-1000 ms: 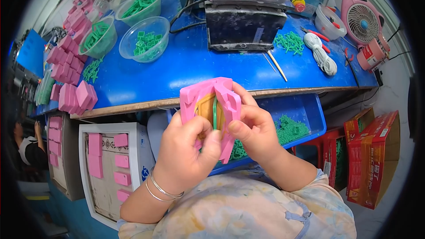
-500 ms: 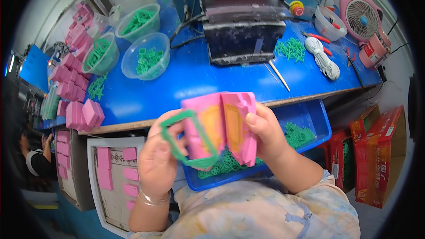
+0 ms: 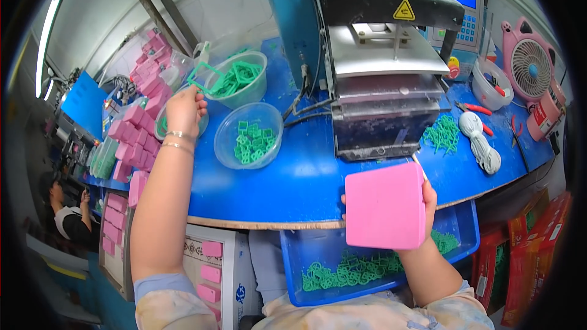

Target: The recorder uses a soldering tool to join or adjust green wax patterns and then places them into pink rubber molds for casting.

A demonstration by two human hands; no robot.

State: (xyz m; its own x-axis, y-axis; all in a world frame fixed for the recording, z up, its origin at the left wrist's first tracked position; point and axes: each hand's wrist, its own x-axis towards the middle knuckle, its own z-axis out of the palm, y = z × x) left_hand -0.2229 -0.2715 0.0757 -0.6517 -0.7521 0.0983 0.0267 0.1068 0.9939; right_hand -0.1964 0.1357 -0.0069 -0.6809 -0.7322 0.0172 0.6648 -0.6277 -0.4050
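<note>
The square pink plastic case [image 3: 385,206] hides most of the right hand [image 3: 428,198], so only fingertips show at its edges; the grip itself cannot be seen; the left hand [image 3: 185,109] covers one corner of the green plastic frame [image 3: 206,77]; the blue tray of green pieces [image 3: 318,256] sits partly under the blue surface [image 3: 293,177]; the red boxes [image 3: 538,232] fade into the dark rim.

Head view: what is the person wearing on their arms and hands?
Both hands are bare, no gloves. The left hand has two thin silver-coloured bangles at the wrist. Short sleeves in a pale mottled peach-and-blue fabric cover the upper arms; the forearms are uncovered. The right hand shows no jewellery.
</note>
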